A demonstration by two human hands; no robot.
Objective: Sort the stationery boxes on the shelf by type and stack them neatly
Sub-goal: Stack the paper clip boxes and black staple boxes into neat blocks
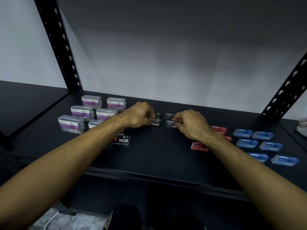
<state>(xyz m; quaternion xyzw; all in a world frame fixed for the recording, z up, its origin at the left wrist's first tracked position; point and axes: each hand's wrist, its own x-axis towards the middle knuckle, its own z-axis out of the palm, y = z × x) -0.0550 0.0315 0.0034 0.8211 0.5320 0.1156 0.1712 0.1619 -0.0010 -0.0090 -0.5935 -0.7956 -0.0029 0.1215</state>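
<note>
Left fingers (150, 119) pinch the left black stack (155, 120); right fingers (177, 121) pinch the right black stack (170, 121), mid-shelf (157, 155). Clip boxes (82, 112) sit left of the stacks, red boxes (200, 146) and blue boxes (259, 144) right. Risk: uneven squeeze shifts the top box, skewing the stack.

Single head-worn wide-angle view, forward and down, close over the dark shelf (149, 156) from its front edge.

White cable (49, 221) on mottled floor (69, 221) (below) — pale wall (166, 55) behind.
</note>
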